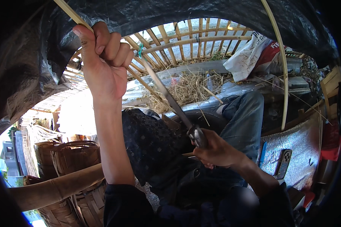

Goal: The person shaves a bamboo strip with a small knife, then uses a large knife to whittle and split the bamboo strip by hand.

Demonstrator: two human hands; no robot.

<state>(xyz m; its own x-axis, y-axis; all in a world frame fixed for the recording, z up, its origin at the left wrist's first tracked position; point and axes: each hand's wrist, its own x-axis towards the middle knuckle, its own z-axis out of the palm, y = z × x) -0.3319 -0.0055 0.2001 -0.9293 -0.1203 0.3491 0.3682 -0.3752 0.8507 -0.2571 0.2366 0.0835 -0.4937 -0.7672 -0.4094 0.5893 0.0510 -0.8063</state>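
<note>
My left hand (104, 56) is raised at the upper left, its fingers closed round a thin bamboo strip (70, 12). The strip slants from the top edge through that hand and down toward my lap, where its lower end is hard to make out. Lower and to the right, my right hand (221, 150) grips the dark handle of a long-bladed knife (166, 92). Its blade points up and away to the left, beside the lower stretch of the strip; whether the two touch I cannot tell. My legs, one in blue jeans (246, 113), lie beneath the hands.
Woven baskets (77, 153) and a thick bamboo pole (58, 189) stand at the left. A black plastic sheet (223, 11) hangs overhead. Ahead are shavings (183, 90), a slatted bamboo fence (170, 47) and a sack (240, 64). A phone (283, 164) lies on a silvery mat (271, 153) at right.
</note>
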